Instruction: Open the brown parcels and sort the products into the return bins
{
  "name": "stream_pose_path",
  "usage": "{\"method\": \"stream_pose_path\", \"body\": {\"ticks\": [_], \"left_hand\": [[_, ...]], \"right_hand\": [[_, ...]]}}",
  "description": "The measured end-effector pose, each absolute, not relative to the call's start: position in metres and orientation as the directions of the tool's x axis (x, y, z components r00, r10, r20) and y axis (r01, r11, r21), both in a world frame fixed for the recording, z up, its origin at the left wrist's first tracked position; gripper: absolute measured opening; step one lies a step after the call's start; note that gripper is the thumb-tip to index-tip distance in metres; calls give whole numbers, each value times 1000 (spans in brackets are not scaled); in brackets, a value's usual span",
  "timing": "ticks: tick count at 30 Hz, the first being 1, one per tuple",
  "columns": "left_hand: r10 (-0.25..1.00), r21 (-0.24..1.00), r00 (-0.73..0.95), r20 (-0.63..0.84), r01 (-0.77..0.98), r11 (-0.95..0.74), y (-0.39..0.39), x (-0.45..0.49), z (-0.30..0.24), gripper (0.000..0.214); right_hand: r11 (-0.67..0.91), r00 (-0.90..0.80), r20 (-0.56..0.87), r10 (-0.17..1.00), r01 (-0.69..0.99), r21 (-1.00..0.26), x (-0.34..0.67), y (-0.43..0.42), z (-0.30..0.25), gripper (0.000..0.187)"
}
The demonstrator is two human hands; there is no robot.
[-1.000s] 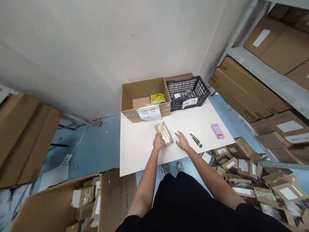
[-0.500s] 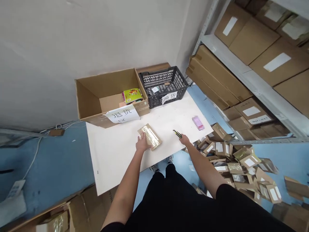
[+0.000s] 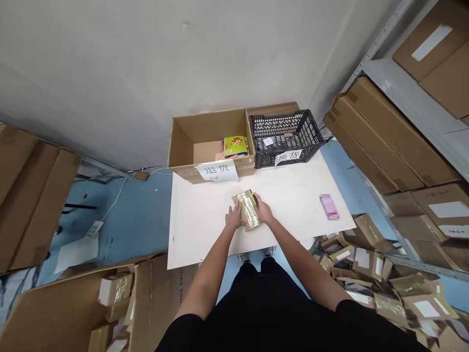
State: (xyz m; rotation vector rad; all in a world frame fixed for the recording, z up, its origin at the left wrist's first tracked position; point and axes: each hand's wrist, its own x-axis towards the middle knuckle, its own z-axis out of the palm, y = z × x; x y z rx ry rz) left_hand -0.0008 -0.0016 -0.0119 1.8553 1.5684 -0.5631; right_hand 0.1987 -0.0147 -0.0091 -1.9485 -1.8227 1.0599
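Note:
A small flat cardboard parcel [image 3: 249,211] wrapped in shiny clear tape lies on the white table [image 3: 200,220]. My left hand [image 3: 234,215] grips its left side, fingers over the upper part and thumb lower down. In my right hand [image 3: 263,210] is a yellow-and-black utility knife [image 3: 253,197], held at the parcel's upper right edge. I cannot make out whether its blade touches the tape.
Behind the parcel stand an open carton [image 3: 208,120] with colourful booklets and a black plastic crate [image 3: 284,142]. A blurred pink item [image 3: 330,207] lies at the table's right. Opened boxes [image 3: 395,293] litter the floor beside shelving [image 3: 388,83]; a large carton [image 3: 157,288] stands lower left.
My right hand has brought the utility knife leftward from the bare tabletop to the parcel's right edge. My left hand stays on the parcel. The camera view has turned left.

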Motion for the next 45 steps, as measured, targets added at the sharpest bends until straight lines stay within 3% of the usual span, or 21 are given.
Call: {"method": "stream_pose_path", "body": {"ticks": [3,7,14,18,22,27,29,33,39,42,45], "left_hand": [[729,255,216,-649,965,-60,-5,-7,-15,147],[769,300,215,-602,954,-32,-10,-16,-22,152],[713,338,320,-624,933,-123,0,-26,-19,158],[711,264,341,-615,939,-222,7,-30,-14,151],[725,253,358,-589,933,-255,6,-31,-12,144],[714,274,370,-594,928,-253,2,-29,-9,135],[730,271,353,-586,934,-235,-3,-24,-7,133],[809,261,260,-528,956,-136,-32,9,-7,126],[862,187,81,-500,982,16,-106,87,-18,116],[855,138,45,-516,990,31,-121,101,-20,111],[840,87,25,-542,996,26,-112,98,-13,103]], "right_hand": [[-118,-148,-403,903,817,-564,157,4,5,71],[-131,-122,-505,854,890,-436,139,8,9,74],[-130,-77,-652,755,956,-264,140,-18,26,99],[-148,-52,-706,706,965,-219,141,-37,47,88],[-217,-34,-810,586,956,-197,152,-67,72,72],[-187,-43,-870,492,970,-154,179,-100,97,73],[-225,-1,-828,561,962,-154,193,-106,98,70],[-385,220,-523,823,894,-230,220,-103,78,71],[-474,298,-525,797,848,-237,235,-63,23,95],[-437,286,-488,824,870,-229,239,-46,7,97],[-408,231,-474,850,857,-314,250,-40,0,98]]}}
